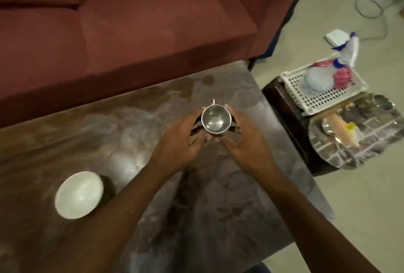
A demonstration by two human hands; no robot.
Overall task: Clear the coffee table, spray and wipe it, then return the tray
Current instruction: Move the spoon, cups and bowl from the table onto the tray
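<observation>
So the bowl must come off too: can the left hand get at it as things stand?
Probably, once freed: the left hand is cupped around the steel cup; the white bowl sits uncovered beside that forearm.

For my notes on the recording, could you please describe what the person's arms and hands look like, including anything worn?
Both forearms are bare right to the bottom edge of the frame, with no sleeves in view. The left hand and right hand wear no gloves; no rings, watch or bracelets show.

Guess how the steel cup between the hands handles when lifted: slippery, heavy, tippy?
The steel cup looks polished, so probably a bit slick; both hands' fingers wrap its sides, which should help. It looks empty and thin-walled, so likely light. It appears taller than wide, so a sideways push on the table could tip it.
</observation>
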